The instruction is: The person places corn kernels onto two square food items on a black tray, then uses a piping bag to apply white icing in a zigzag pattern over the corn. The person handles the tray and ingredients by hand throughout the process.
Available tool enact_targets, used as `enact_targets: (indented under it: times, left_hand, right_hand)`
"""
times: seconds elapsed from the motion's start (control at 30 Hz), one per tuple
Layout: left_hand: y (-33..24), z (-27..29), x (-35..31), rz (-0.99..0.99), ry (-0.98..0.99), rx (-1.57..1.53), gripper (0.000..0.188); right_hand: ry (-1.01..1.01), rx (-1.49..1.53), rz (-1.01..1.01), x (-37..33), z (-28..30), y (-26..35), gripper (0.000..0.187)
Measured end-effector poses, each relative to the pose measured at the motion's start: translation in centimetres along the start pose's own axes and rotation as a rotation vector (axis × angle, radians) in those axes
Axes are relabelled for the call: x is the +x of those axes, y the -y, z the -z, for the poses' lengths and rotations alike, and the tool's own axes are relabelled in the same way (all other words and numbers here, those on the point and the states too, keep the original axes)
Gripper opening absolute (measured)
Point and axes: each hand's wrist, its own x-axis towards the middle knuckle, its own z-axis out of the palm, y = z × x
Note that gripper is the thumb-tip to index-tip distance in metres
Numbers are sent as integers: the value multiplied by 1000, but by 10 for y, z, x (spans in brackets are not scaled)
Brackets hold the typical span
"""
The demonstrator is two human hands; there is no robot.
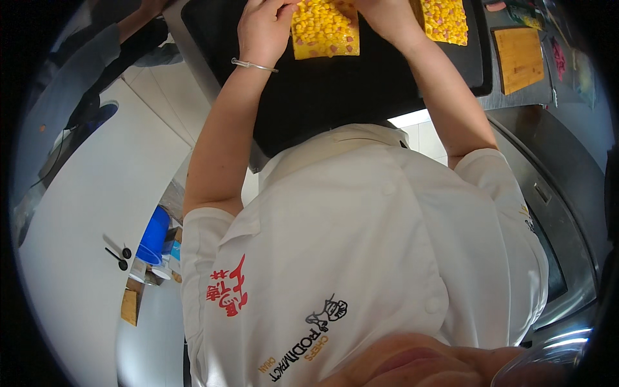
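Note:
A rectangular piece of bread or pastry (325, 29), topped with yellow corn and small pink cubes, lies on a black tray (322, 97) at the top of the view. My left hand (265, 29) is at its left edge, with fingers curled and thumb drawn in; whether they pinch anything is not visible. A thin silver bangle (255, 65) circles that wrist. My right hand (390, 22) is by the piece's upper right side, its fingers cut off by the picture's top edge. Beyond that wrist lies a second corn-topped piece (446, 22), partly covered by the hand and forearm.
Right of the tray, a wooden board (518, 59) rests on a metal counter. A stainless steel appliance (554, 193) stands below it. At left are a white panel (97, 193), a blue bucket (153, 235) and another person's arm (137, 24).

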Motion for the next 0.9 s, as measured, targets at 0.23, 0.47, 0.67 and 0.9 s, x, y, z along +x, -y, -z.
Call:
enact_targets:
  times: [0.23, 0.47, 0.67, 0.9]
  left_hand:
    - [-13, 14, -3, -131, -13, 91, 11]
    - [-26, 14, -13, -266, 98, 217, 24]
    - [-9, 10, -20, -334, 135, 297, 23]
    - [0, 2, -34, -336, 128, 269, 25]
  right_hand:
    - [-44, -137, 195, -15, 6, 5, 26]
    - [30, -425, 545, -33, -6, 14, 33]
    - [19, -491, 576, -34, 2, 8, 33]
    - [-69, -425, 391, -32, 9, -4, 25]
